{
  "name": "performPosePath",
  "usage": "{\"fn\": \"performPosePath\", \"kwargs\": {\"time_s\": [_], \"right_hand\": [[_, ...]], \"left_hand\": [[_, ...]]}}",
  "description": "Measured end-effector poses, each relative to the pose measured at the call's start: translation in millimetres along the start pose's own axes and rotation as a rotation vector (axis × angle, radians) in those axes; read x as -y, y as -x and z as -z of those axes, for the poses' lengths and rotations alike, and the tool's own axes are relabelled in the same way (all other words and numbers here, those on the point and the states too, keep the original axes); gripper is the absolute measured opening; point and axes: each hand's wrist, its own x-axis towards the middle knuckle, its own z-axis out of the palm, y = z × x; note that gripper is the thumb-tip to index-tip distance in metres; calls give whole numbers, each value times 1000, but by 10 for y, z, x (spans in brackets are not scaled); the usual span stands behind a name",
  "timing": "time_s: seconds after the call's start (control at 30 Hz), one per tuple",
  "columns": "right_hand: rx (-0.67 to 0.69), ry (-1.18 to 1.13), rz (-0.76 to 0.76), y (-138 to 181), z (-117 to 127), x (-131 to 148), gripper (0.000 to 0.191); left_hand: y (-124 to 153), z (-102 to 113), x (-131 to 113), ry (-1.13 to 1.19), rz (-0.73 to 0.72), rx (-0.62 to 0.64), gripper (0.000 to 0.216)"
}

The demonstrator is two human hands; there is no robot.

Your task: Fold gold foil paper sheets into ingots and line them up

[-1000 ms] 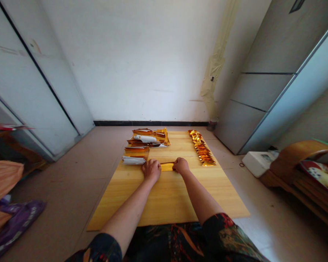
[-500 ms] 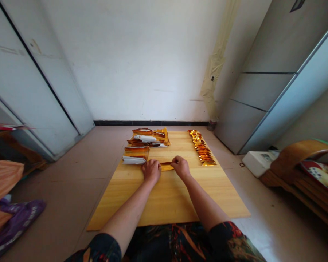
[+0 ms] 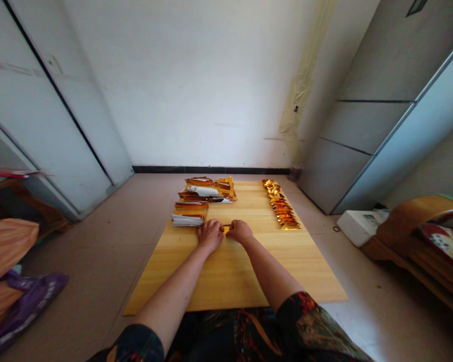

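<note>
My left hand (image 3: 210, 236) lies on the wooden board with its fingers curled over one end of a gold foil packet (image 3: 226, 230). At the packet's other end, my right hand (image 3: 240, 232) pinches the foil. Only a short strip of the packet shows in the gap between the two hands; the rest is covered by the fingers. Beyond my left hand sit a stack of white-edged flat packets (image 3: 187, 220) and a stack of brown and gold packets (image 3: 192, 207). Off to the right is a row of shiny gold foil packets (image 3: 285, 210).
The wooden board (image 3: 234, 281) spans the space before me. More gold packaging (image 3: 226, 187) and a white roll-like pack (image 3: 202, 191) lie at its far left. A fridge (image 3: 347, 136) and wooden seat (image 3: 403, 236) stand right; bags (image 3: 26, 296) are at left.
My right hand has slid left along the packet, close to my left hand, so less foil shows between them. My left hand stays in about the same place. The view has shifted slightly.
</note>
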Motion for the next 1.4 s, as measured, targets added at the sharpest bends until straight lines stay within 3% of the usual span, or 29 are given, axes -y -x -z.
{"fn": "performPosePath", "kwargs": {"time_s": [0.3, 0.63, 0.73, 0.9, 1.1, 1.4], "right_hand": [[4, 31, -9, 30, 27, 53, 19], [-17, -127, -42, -38, 48, -233, 16], [-102, -186, -28, -36, 45, -345, 21], [-415, -230, 84, 4, 15, -463, 34], [-410, -163, 149, 52, -20, -476, 18], [-418, -66, 163, 81, 11, -415, 40]], "left_hand": [[-27, -16, 21, 39, 9, 23, 19], [-21, -6, 25, 75, 20, 16, 17], [-6, -16, 23, 80, 16, -2, 17], [42, -53, 40, 63, -41, -100, 17], [52, -61, 60, 75, -55, -155, 16], [93, -78, 70, 94, -145, -227, 24]]}}
